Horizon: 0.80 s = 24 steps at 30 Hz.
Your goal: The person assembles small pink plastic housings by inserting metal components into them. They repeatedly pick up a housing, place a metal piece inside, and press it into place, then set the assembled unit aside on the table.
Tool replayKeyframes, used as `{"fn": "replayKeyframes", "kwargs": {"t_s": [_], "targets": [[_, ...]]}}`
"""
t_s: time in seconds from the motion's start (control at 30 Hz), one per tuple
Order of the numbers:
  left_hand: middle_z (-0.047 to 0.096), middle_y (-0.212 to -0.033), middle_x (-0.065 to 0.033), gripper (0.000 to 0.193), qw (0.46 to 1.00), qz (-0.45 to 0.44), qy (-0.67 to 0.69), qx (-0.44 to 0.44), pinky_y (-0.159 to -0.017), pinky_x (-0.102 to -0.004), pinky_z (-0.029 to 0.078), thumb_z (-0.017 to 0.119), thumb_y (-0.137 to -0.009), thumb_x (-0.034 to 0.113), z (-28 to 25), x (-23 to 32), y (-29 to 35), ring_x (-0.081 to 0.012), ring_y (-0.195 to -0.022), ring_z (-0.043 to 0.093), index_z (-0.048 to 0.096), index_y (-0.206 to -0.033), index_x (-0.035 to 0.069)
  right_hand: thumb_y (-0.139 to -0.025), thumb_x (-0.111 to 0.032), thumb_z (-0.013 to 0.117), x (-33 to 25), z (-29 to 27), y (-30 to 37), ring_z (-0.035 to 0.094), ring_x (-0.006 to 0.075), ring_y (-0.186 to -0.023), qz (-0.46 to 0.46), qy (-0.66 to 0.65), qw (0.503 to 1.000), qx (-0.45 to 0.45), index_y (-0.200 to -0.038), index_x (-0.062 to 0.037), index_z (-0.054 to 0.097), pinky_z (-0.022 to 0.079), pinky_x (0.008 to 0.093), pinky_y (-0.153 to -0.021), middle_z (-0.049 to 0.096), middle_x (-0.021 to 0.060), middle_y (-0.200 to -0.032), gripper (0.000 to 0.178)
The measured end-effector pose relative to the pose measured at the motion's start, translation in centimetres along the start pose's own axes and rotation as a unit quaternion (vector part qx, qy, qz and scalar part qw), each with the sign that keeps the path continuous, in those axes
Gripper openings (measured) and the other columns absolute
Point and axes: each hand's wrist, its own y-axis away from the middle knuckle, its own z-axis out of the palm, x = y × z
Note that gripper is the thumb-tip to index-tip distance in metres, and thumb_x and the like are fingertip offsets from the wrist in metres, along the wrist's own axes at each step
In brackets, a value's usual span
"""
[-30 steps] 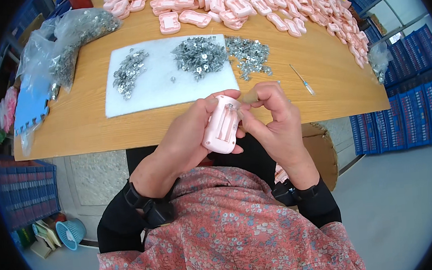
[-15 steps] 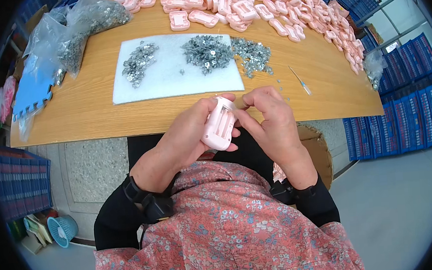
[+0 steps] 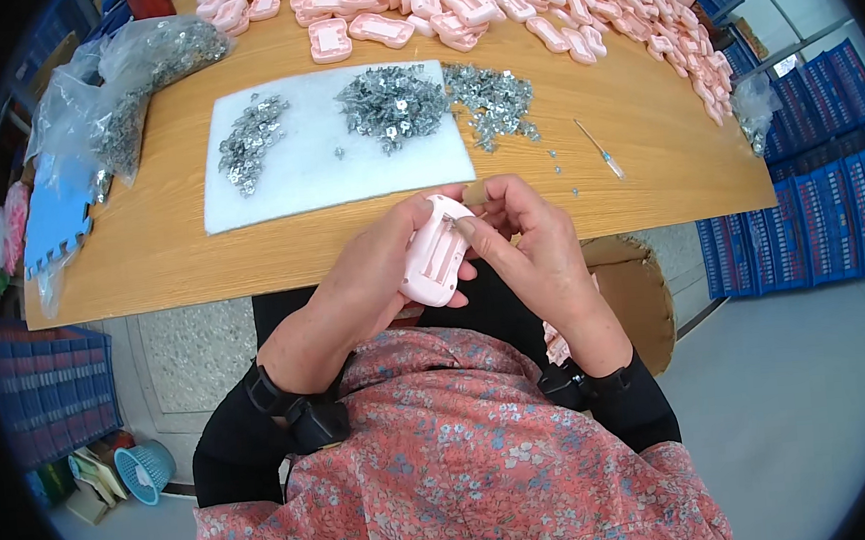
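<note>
A pale pink plastic housing point(image 3: 439, 259) with a long open battery compartment is tilted up in my left hand point(image 3: 367, 260), whose fingers wrap behind it and whose thumb lies along its upper left edge. My right hand point(image 3: 531, 248) is closed at the housing's upper right, its thumb pressed to the top end of the compartment. A tan covering point(image 3: 473, 195) wraps one right fingertip. Something small and dark shows by that thumb, too small to name. Beyond my hands, a white foam pad point(image 3: 315, 173) carries two piles of small metal plates point(image 3: 396, 107).
Another heap of metal plates point(image 3: 493, 103) spills off the pad's right edge. A thin screwdriver-like tool point(image 3: 605, 153) lies farther right. Many pink housings point(image 3: 469, 4) cover the table's far side. Plastic bags of metal parts point(image 3: 126, 116) rest on the left, over a blue foam mat point(image 3: 56, 221).
The view has shifted slightly. My right thumb has moved onto the top end of the housing's compartment from its right edge. My left hand keeps its hold on the housing.
</note>
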Motion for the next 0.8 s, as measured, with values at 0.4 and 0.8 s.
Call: {"fn": "replayKeyframes", "kwargs": {"t_s": [0.4,0.8], "targets": [[0.065,-0.104,-0.0128,0.045,0.997,-0.081,-0.020,-0.008,-0.064,-0.0349,0.061,0.034,-0.105,0.036,-0.4,0.3,-3.6,-0.0200,-0.081,0.068,0.050,-0.132,0.002,-0.095,-0.015,0.068,2.4,-2.1,-2.8,0.064,0.0057,-0.075,0.152,-0.176,0.967,-0.107,-0.105,0.0005,0.063,0.054,0.0223,-0.067,0.068,0.0033,-0.083,0.019],[0.065,-0.100,-0.0104,0.048,0.994,-0.110,0.002,-0.025,-0.062,-0.0349,0.059,0.036,-0.106,0.039,-1.2,2.3,-6.0,-0.0193,-0.078,0.067,0.047,-0.138,0.005,-0.094,-0.012,0.071,4.2,-3.4,-5.8,0.059,0.0039,-0.078,0.172,-0.198,0.956,-0.132,-0.105,-0.0009,0.061,0.049,0.0215,-0.068,0.063,-0.0023,-0.088,0.018]]}}
